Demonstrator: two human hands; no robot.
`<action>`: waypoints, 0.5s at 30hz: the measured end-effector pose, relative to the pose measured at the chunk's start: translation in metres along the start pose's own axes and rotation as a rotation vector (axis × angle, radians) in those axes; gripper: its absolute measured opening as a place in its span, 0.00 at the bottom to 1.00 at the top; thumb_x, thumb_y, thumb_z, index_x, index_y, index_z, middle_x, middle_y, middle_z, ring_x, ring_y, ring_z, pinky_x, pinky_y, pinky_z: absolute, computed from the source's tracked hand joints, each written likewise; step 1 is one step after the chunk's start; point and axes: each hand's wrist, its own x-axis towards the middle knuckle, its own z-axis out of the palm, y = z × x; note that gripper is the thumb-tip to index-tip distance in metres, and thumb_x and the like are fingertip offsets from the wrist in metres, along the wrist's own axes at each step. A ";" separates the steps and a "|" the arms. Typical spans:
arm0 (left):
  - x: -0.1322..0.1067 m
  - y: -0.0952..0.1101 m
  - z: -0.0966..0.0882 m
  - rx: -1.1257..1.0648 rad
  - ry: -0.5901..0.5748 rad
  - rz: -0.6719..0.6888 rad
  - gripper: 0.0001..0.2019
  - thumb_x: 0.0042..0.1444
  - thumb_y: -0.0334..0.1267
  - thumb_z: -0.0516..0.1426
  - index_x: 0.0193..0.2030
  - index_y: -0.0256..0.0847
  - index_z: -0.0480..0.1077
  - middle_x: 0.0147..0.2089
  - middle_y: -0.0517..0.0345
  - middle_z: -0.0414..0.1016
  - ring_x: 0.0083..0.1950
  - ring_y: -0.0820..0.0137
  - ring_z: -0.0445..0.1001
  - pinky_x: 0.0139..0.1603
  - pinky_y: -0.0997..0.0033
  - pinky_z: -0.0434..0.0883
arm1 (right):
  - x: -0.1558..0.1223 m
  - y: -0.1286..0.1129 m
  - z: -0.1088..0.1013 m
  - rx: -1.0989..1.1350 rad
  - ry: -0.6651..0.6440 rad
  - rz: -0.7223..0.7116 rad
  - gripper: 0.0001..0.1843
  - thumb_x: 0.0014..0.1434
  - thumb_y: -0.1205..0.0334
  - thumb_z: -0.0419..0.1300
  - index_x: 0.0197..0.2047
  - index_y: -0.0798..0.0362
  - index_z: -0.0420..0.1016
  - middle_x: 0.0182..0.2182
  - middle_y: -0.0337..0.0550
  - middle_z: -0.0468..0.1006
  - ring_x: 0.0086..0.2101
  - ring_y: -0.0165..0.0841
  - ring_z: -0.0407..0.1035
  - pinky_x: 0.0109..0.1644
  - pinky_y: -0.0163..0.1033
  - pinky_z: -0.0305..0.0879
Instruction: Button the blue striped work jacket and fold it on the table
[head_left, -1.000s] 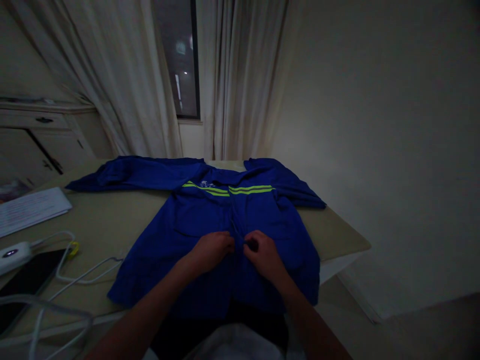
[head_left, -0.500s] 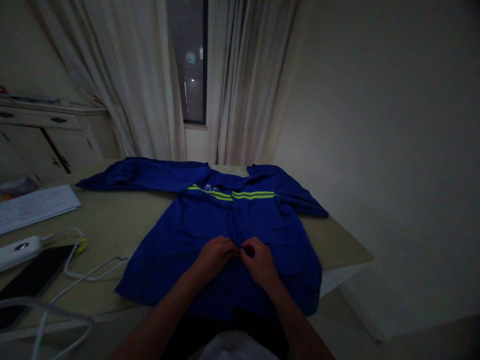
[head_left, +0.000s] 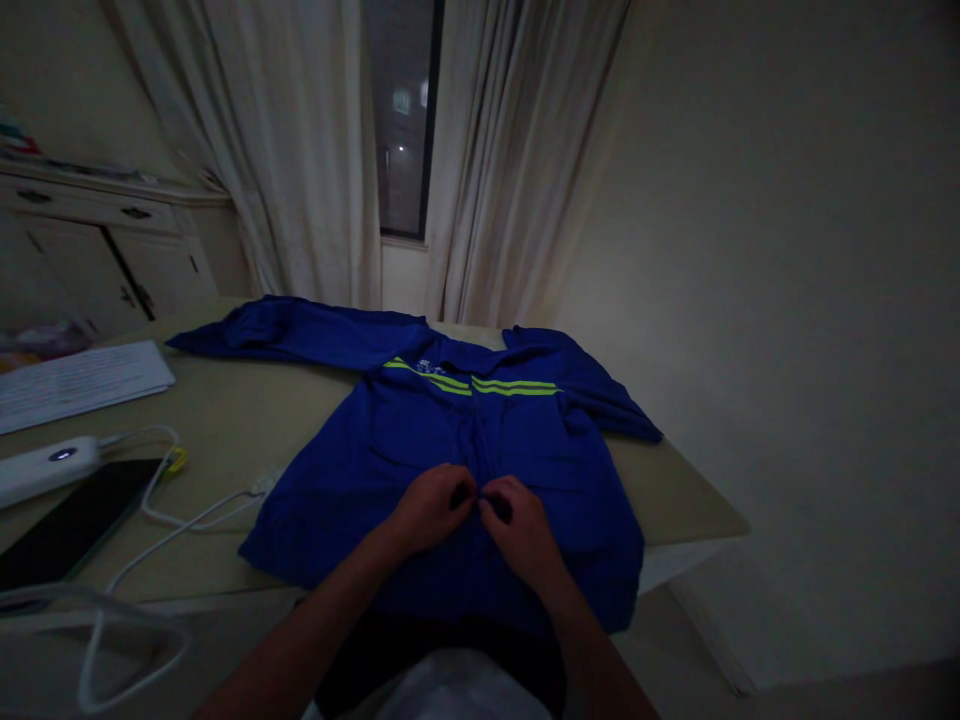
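Note:
A blue jacket (head_left: 375,450) with yellow-green chest stripes lies front up on the beige table (head_left: 225,420), its sleeves spread to both sides. My left hand (head_left: 431,508) and my right hand (head_left: 517,525) meet at the jacket's front opening, low on the garment. Both have fingers curled in a pinch on the fabric edges at the centre line. What sits between the fingertips is too dark to make out.
On the table's left lie a white power bank (head_left: 41,470), a dark phone (head_left: 71,525), white cables (head_left: 187,510) and a sheet of paper (head_left: 75,380). Curtains (head_left: 300,150) and a window stand behind. A cabinet (head_left: 90,250) is at the far left. The table edge drops off on the right.
The camera has swung a little to the left and down. Both hands have drawn closer together at the jacket's front opening and stay pinched there.

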 end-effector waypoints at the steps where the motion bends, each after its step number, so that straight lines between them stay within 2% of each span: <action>1: 0.000 0.001 -0.001 -0.030 0.005 -0.007 0.03 0.58 0.32 0.60 0.39 0.42 0.74 0.36 0.59 0.77 0.39 0.67 0.74 0.40 0.70 0.65 | 0.000 -0.002 -0.002 0.006 -0.010 -0.006 0.06 0.62 0.66 0.61 0.40 0.52 0.81 0.41 0.45 0.80 0.41 0.35 0.75 0.47 0.38 0.68; 5: 0.002 0.001 -0.003 -0.181 0.022 -0.037 0.03 0.59 0.35 0.60 0.39 0.42 0.74 0.35 0.59 0.79 0.37 0.69 0.75 0.39 0.71 0.66 | 0.005 -0.009 -0.011 -0.018 -0.062 -0.015 0.12 0.68 0.61 0.58 0.36 0.52 0.81 0.37 0.44 0.81 0.38 0.34 0.75 0.46 0.37 0.67; 9: 0.004 -0.003 -0.002 -0.254 0.024 -0.100 0.06 0.61 0.39 0.59 0.38 0.41 0.76 0.35 0.57 0.81 0.37 0.67 0.77 0.40 0.70 0.68 | 0.014 -0.011 -0.016 -0.067 -0.114 0.004 0.15 0.67 0.58 0.58 0.33 0.51 0.83 0.32 0.43 0.82 0.34 0.34 0.74 0.40 0.38 0.65; 12: 0.004 -0.003 -0.002 -0.244 0.022 -0.147 0.07 0.61 0.40 0.59 0.38 0.41 0.77 0.35 0.57 0.82 0.37 0.66 0.78 0.40 0.69 0.68 | 0.020 -0.003 -0.017 0.023 -0.160 0.039 0.11 0.63 0.60 0.59 0.36 0.50 0.84 0.32 0.42 0.83 0.33 0.35 0.75 0.38 0.37 0.66; 15: 0.011 0.001 -0.006 -0.182 -0.017 -0.148 0.07 0.60 0.39 0.59 0.37 0.40 0.76 0.34 0.57 0.81 0.36 0.66 0.77 0.37 0.70 0.67 | 0.027 0.012 -0.017 0.188 -0.217 0.147 0.10 0.59 0.60 0.60 0.36 0.51 0.84 0.26 0.38 0.79 0.26 0.32 0.71 0.30 0.35 0.63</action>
